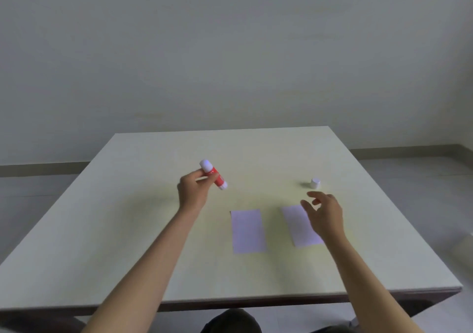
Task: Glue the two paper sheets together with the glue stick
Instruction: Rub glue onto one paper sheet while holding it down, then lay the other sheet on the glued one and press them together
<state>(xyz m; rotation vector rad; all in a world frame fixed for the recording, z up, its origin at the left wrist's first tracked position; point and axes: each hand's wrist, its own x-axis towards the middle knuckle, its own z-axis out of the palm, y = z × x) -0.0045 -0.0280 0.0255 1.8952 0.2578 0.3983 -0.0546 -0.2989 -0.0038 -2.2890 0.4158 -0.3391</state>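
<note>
My left hand holds a red and white glue stick tilted above the table, left of centre. Two pale lilac paper sheets lie flat side by side near me: the left sheet is fully visible, the right sheet is partly covered by my right hand. My right hand hovers open with fingers spread just in front of a small white cap that stands on the table; hand and cap are apart.
The pale wooden table has its near edge close to my body and its far edge toward a plain grey wall. Grey floor shows on both sides.
</note>
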